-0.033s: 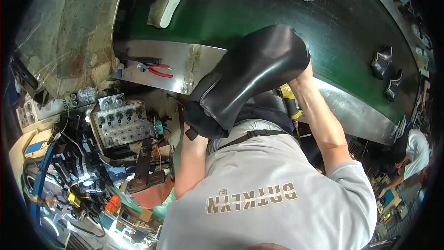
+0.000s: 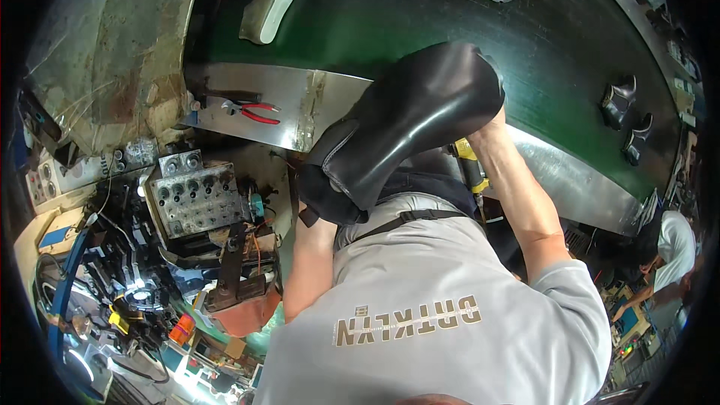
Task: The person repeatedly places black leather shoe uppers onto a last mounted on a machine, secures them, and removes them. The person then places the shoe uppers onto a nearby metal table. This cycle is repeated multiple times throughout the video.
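Observation:
A tall black leather boot [image 2: 420, 116], smooth and shiny, is held up slantwise in front of my body, between my two arms. My right hand [image 2: 491, 126] grips its upper right end at the edge, with the fingers mostly behind the leather. The lower left end shows a stitched flap, a dark soft part and a short black tab. My left forearm [image 2: 309, 255] runs up behind that end; only a sliver of my left hand [image 2: 302, 206] shows and its fingers are hidden.
A green conveyor belt [image 2: 330, 22] carries pale shoe lasts [image 2: 271, 0] and black boots [image 2: 619, 101]. Red-handled pliers [image 2: 259, 114] lie on the metal ledge [image 2: 247, 75]. Left stands a machine control box [image 2: 196, 199]; a yellow-and-black tool [image 2: 466, 151] hangs by my right forearm. Another person [image 2: 673, 251] works far right.

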A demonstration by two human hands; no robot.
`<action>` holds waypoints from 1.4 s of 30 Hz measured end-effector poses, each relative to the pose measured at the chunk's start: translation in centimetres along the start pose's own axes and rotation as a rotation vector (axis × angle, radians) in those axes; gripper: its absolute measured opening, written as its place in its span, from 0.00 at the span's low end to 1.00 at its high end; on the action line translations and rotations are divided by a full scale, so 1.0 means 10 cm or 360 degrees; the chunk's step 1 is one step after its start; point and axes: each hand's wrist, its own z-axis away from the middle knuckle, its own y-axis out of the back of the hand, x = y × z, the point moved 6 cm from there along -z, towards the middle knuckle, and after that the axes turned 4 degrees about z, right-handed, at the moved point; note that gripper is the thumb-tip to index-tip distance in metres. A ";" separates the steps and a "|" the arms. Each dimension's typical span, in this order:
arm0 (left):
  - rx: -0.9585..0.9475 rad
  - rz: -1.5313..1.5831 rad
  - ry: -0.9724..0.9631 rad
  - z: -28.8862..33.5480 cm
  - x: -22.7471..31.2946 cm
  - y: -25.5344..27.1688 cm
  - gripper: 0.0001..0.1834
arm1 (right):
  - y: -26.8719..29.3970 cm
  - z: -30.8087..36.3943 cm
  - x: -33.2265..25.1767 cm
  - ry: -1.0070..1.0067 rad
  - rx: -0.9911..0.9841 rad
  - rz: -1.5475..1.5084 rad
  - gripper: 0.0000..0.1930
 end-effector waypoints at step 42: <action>0.0521 0.1329 0.0444 0.34 -0.62 0.52 0.18 | -0.50 -0.50 0.27 -0.0091 -0.0018 0.0852 0.11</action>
